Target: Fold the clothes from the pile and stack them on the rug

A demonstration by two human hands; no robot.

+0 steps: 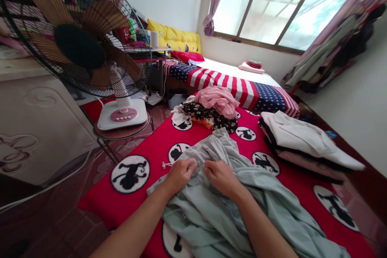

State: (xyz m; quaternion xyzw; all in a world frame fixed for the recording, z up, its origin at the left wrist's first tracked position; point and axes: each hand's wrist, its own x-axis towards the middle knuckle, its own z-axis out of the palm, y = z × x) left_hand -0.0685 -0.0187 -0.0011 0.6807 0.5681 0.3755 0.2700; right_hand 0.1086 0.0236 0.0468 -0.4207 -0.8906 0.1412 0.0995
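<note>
A pale grey-green garment point(272, 193) with a gathered part and a drawstring lies crumpled across the red blanket point(157, 141). My left hand point(181, 173) is closed in a pinch on the garment's cord or edge near its middle. Just to the right, my right hand point(220, 175) pinches the same area, its fingertips close to the left ones. The white toggle end of a cord point(165, 165) sticks out left of my left hand. Exactly which bit of cord or cloth sits between the fingertips is too small to make out.
Beyond the garment sits a loose clothes pile, with a pink cloth point(217, 98) over black floral fabric point(205, 113). A folded stack point(302, 137) lies at the right. On a stool point(123, 132) at left stands a fan point(81, 44). A bed point(229, 84) is behind.
</note>
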